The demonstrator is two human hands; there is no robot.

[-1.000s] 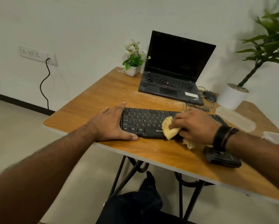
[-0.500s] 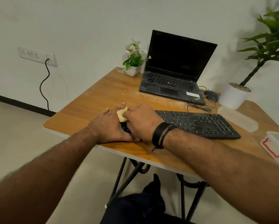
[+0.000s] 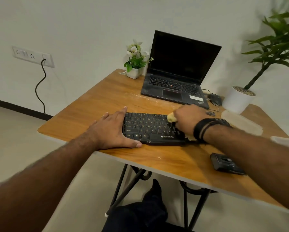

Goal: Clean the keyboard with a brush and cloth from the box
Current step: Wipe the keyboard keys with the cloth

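left hand [image 3: 112,129]: flat, fingers straight — braces the keyboard's left end
keyboard [image 3: 150,128]: near table [image 3: 93,104] edge, centre
right hand [image 3: 187,121]: curled round yellow cloth [image 3: 171,118], on mid keys
hands: apart
laptop [image 3: 179,71]: open, behind — screen dark

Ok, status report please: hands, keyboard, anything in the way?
Left hand flat, bracing keyboard. Right hand grips yellow cloth on keys. Nothing blocking.

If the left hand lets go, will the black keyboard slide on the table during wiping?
Probably: the keyboard looks thin and light, and the wooden table looks smooth. The left hand braces its end, while the right hand pushes the cloth along it.
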